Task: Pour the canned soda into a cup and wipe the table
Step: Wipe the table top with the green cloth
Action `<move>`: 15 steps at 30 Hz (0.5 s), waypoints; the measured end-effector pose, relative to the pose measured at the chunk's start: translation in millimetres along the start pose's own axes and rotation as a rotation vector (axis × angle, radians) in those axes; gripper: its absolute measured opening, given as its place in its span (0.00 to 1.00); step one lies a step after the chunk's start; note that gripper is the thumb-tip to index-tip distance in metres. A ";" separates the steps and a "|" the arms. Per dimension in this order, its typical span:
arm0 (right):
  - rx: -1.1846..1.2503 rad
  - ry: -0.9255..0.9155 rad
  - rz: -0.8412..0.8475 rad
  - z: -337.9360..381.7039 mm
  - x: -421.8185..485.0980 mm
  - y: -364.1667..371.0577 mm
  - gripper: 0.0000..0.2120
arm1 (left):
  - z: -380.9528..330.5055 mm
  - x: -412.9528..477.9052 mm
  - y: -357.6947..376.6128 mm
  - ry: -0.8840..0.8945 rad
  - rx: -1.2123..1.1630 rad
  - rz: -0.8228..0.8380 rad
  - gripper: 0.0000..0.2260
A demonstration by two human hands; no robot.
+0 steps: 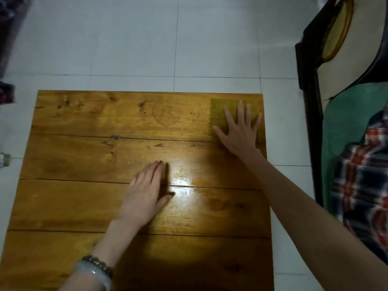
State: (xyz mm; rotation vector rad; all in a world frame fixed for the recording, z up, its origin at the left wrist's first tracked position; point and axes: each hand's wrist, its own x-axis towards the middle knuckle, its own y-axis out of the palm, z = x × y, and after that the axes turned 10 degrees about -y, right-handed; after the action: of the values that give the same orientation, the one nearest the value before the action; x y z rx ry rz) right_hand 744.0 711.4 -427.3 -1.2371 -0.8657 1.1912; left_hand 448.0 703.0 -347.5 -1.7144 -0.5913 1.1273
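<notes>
A yellow-green textured cloth (218,111) lies flat at the far right corner of the wooden table (84,160). My right hand (239,131) presses on it with fingers spread straight. My left hand (147,192) rests flat on the middle of the table, fingers together, holding nothing. A faint damp ring mark (165,114) shows on the far plank. No can or cup is in view.
White floor tiles (134,43) surround the table. A dark-framed bed (310,106) with a green sheet and a plaid cloth (361,185) stands close to the table's right edge. Dark items sit at the far left edge.
</notes>
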 end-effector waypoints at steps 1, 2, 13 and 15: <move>-0.004 0.016 0.010 -0.9 3.8 4.3 0.38 | 0.4 1.8 1.9 0.001 -0.005 0.000 0.39; -0.008 0.027 0.021 -1.3 6.9 8.3 0.39 | 0.8 3.2 3.3 -0.003 -0.014 -0.006 0.39; -0.061 0.042 -0.034 1.4 9.4 23.1 0.28 | 7.5 2.5 9.5 -0.048 -0.093 -0.069 0.38; -0.052 0.002 -0.017 -1.1 6.9 22.7 0.30 | 6.4 -3.5 11.1 -0.042 -0.081 -0.072 0.38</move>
State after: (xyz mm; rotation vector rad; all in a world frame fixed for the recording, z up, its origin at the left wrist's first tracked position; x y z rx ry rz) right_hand 742.2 716.2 -450.5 -1.2703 -0.9097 1.1600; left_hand 439.6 698.5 -356.7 -1.7276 -0.7279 1.1039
